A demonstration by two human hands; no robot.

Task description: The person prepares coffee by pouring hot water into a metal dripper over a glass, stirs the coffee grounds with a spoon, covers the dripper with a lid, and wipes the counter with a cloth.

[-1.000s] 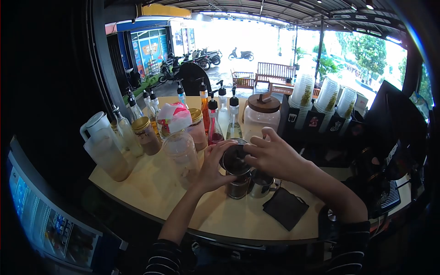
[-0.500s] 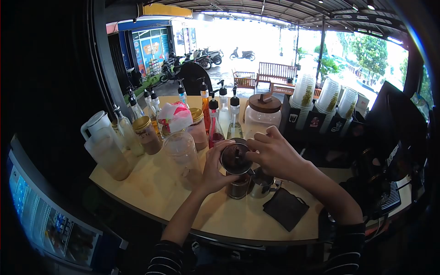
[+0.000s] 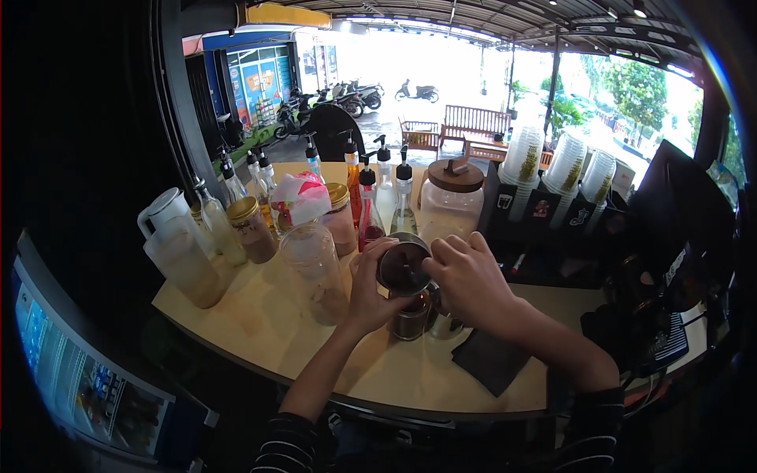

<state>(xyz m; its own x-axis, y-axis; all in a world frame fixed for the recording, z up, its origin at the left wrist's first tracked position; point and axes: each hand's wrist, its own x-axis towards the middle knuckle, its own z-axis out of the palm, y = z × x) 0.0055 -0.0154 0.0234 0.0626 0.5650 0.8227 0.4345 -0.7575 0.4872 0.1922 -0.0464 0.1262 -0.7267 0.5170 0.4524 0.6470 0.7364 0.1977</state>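
Note:
My left hand (image 3: 367,292) grips a round metal cup (image 3: 400,268) from its left side, fingers around the wall. The cup is tilted so its inside faces me, with dark brown residue showing. At its right rim my right hand (image 3: 475,280) is closed, its fingertips over the edge; whatever they pinch is hidden. Just below stands a small cup with reddish-brown contents (image 3: 410,323), partly covered by the held one. Beside it is a metal pitcher (image 3: 446,325), mostly behind my right hand. A dark folded cloth (image 3: 490,366) lies under my right forearm.
A tall clear container (image 3: 311,260) stands left of my left hand. Behind are pump bottles (image 3: 404,201), gold-lidded jars (image 3: 251,232) and a wooden-lidded jar (image 3: 453,197). Plastic pitchers (image 3: 183,264) stand far left. Stacked cups (image 3: 524,162) and a dark screen (image 3: 670,236) are right.
My right hand has moved slightly down and right at the cup's rim, with its fingers lower. It now covers more of the metal pitcher. The left hand keeps its hold.

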